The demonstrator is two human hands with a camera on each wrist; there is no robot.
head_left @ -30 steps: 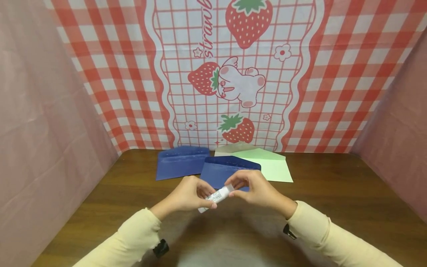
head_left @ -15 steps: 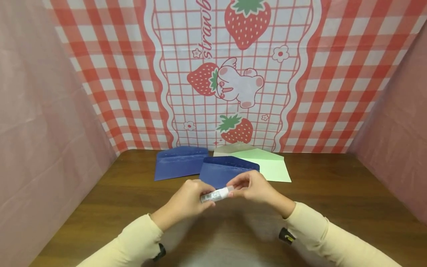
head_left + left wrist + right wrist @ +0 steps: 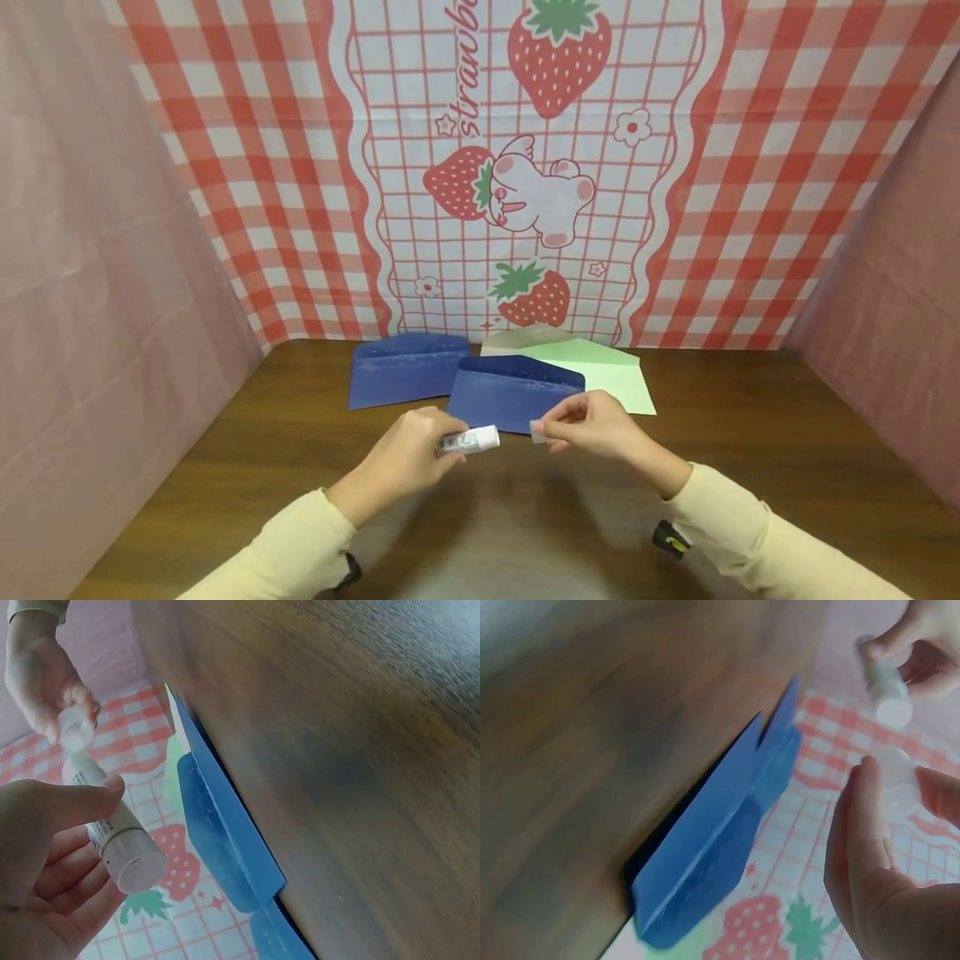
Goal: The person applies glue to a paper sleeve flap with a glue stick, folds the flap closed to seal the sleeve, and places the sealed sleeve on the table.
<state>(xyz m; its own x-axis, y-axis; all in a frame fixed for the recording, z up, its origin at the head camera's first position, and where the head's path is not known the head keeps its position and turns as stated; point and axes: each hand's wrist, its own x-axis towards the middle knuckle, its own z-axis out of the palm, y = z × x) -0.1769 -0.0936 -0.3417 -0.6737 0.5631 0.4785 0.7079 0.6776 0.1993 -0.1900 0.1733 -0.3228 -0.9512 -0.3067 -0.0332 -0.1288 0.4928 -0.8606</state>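
Note:
A white glue stick (image 3: 471, 439) with printed text lies in my left hand (image 3: 408, 450), pinched between thumb and fingers. Its bare end points right, toward the other hand. My right hand (image 3: 596, 427) pinches a translucent cap (image 3: 537, 432), held a short gap away from the stick. In the right wrist view the cap (image 3: 897, 784) sits between thumb and fingertips. The left wrist view shows the stick's base (image 3: 135, 862) toward the camera. Just behind both hands is a dark blue envelope (image 3: 510, 400) with its flap up.
Another blue envelope (image 3: 408, 375) lies to the left, flap up. A pale green envelope (image 3: 618, 383) and a greyish one (image 3: 517, 336) lie at the back, partly covered. All rest on a brown wooden table (image 3: 300, 450) before a strawberry-print cloth (image 3: 555, 200).
The cap has come off the glue stick. My right hand has moved right with the cap, while my left hand has drawn slightly left with the stick.

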